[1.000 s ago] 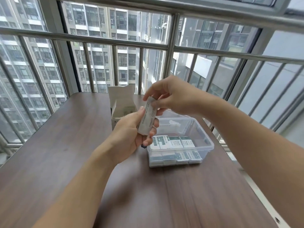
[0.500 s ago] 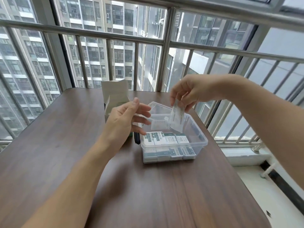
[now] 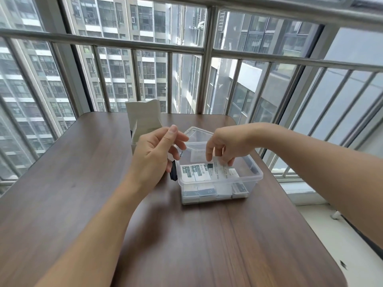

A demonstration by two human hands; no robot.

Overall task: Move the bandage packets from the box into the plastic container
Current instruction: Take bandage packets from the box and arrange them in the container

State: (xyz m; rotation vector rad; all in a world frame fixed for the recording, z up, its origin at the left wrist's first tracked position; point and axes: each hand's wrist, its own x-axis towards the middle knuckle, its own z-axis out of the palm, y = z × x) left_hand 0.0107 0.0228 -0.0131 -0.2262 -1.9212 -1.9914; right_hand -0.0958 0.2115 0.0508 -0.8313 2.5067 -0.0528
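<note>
While the wooden table (image 3: 62,204) stretches across the view, the box (image 3: 143,119) stands at its far middle with its flaps up, partly hidden behind the left hand (image 3: 155,154). That hand hangs in the air just left of the plastic container (image 3: 255,179), fingers loose and spread, holding nothing — its fingertips reach over the container's near-left corner. A small dark object (image 3: 173,172) shows between the palm and the container wall; what it is cannot be told. Inside the clear container lie several bandage packets (image 3: 194,172), white with dark green print, stacked flat across the bottom. Further right, the right hand (image 3: 226,146) dips into the container from above, its fingertips pinching the top edge of one white packet (image 3: 221,171) — this packet leans on the stack below. Behind everything runs a metal window railing (image 3: 207,50).
</note>
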